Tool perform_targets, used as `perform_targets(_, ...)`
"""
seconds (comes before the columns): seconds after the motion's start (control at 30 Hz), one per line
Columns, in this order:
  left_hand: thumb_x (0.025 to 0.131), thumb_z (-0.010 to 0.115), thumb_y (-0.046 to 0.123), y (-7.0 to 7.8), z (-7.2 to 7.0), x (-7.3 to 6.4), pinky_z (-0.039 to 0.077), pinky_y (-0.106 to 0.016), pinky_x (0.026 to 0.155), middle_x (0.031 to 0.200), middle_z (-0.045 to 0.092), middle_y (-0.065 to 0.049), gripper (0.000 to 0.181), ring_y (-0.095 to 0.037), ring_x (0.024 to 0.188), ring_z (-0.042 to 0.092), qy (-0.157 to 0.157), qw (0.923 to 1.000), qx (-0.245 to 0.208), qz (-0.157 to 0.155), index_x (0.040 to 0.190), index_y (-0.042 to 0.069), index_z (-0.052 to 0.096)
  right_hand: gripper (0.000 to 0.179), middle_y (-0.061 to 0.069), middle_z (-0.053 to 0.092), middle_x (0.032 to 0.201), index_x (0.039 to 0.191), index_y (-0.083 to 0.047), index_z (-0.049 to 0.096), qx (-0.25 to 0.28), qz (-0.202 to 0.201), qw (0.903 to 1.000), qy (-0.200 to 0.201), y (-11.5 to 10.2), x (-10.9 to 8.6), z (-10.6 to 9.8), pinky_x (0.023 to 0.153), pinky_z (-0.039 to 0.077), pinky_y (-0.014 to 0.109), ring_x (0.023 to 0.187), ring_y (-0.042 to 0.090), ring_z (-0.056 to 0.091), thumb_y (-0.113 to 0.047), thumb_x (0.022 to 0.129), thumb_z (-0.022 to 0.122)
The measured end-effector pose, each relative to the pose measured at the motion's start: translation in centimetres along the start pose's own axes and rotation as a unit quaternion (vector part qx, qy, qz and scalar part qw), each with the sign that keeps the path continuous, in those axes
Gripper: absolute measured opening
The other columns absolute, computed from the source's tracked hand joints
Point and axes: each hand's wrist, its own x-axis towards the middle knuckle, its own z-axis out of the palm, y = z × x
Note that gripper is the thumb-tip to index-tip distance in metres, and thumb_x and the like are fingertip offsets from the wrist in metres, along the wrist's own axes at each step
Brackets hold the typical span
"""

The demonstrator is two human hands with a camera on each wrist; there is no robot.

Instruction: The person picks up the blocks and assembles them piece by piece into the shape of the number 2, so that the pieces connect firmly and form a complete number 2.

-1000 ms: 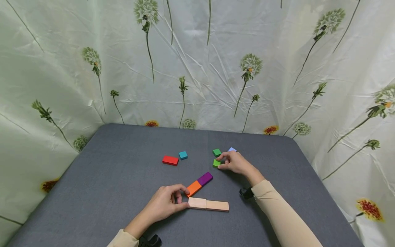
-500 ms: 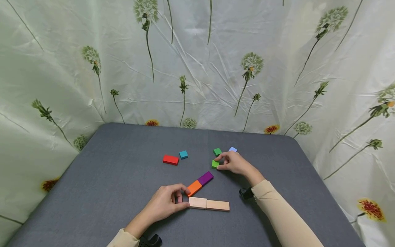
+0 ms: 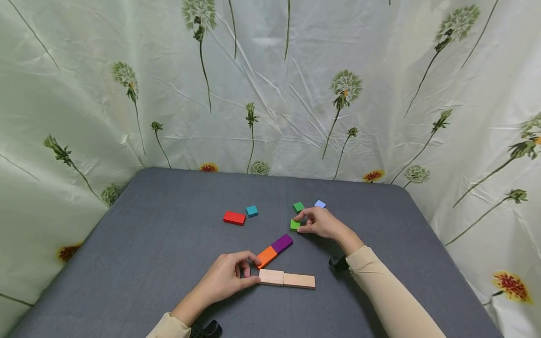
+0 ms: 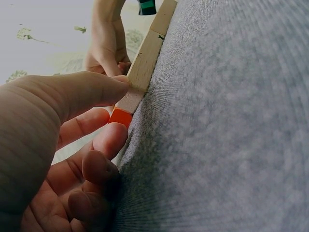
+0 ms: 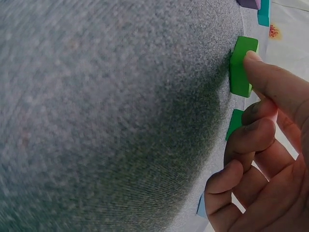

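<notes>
Thumb and index finger of my right hand [image 3: 323,224] pinch a light green block [image 3: 295,225] on the table, seen larger in the right wrist view as a bright green block [image 5: 243,66] with the thumb on its side. My left hand [image 3: 226,277] has its thumb at the left end of a plain wooden block [image 3: 271,277] and its index finger at the near end of an orange block [image 3: 267,257]. A second plain wooden block [image 3: 299,280] lies end to end with the first. A purple block [image 3: 282,244] continues the orange one diagonally away.
A red block [image 3: 234,218] and a teal block [image 3: 251,211] lie at the back, left of the middle. Beyond my right hand are a darker green block [image 3: 298,207] and a light blue block [image 3: 320,203]. A flowered curtain [image 3: 291,84] hangs behind the grey table [image 3: 169,211].
The light green block has shifted slightly left and nearer in my right hand's pinch, away from the darker green block. My left hand has stayed at the orange and wooden blocks.
</notes>
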Motion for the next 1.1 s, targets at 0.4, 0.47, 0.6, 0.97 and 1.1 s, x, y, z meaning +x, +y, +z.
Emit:
perform_targets(0.4, 0.088, 0.091, 0.026, 0.15, -0.10, 0.03, 0.040, -0.021, 0.054, 0.075, 0.060, 0.013, 0.027, 0.000, 0.057, 0.047, 0.000, 1.0000, 0.008, -0.005, 0.109, 0.026, 0.075, 0.028, -0.006, 0.048, 0.066, 0.121, -0.005, 0.079, 0.015, -0.028, 0.9992, -0.023, -0.40, -0.19, 0.05, 0.059, 0.033, 0.022, 0.062, 0.009, 0.041, -0.010, 0.094, 0.082)
perform_targets(0.47, 0.088, 0.091, 0.026, 0.10, -0.10, 0.01, 0.040, -0.021, 0.054, 0.075, 0.060, 0.013, 0.027, 0.000, 0.057, 0.047, -0.001, 1.0000, 0.008, -0.005, 0.110, 0.026, 0.075, 0.028, -0.006, 0.048, 0.066, 0.122, -0.006, 0.079, 0.013, -0.025, 0.9993, -0.025, -0.46, -0.17, 0.10, 0.059, 0.033, 0.022, 0.062, 0.008, 0.042, -0.011, 0.094, 0.082)
perform_targets(0.6, 0.087, 0.091, 0.026, 0.02, -0.11, 0.00, 0.040, -0.021, 0.054, 0.075, 0.060, 0.013, 0.027, 0.000, 0.057, 0.047, -0.001, 1.0000, 0.008, -0.004, 0.109, 0.026, 0.075, 0.028, -0.007, 0.049, 0.067, 0.122, -0.007, 0.079, 0.015, -0.020, 0.9993, -0.028, -0.51, -0.15, 0.20, 0.059, 0.034, 0.022, 0.062, 0.007, 0.042, -0.011, 0.095, 0.083)
perform_targets(0.97, 0.088, 0.091, 0.028, -0.17, -0.13, -0.05, 0.039, -0.021, 0.053, 0.075, 0.060, 0.014, 0.027, 0.000, 0.057, 0.046, 0.001, 0.9999, 0.015, -0.003, 0.109, 0.027, 0.074, 0.027, -0.007, 0.051, 0.066, 0.121, -0.007, 0.078, 0.033, -0.019, 0.9985, -0.039, -0.65, -0.09, 0.44, 0.058, 0.035, 0.021, 0.062, 0.008, 0.043, -0.012, 0.094, 0.083)
perform_targets(1.1, 0.088, 0.091, 0.028, -0.18, -0.16, -0.06, 0.039, -0.021, 0.053, 0.075, 0.060, 0.014, 0.027, 0.000, 0.057, 0.046, 0.001, 0.9999, 0.014, -0.003, 0.109, 0.027, 0.075, 0.027, -0.006, 0.051, 0.066, 0.120, -0.006, 0.078, 0.037, -0.020, 0.9983, -0.039, -0.57, -0.14, 0.43, 0.058, 0.036, 0.022, 0.063, 0.009, 0.044, -0.012, 0.094, 0.083)
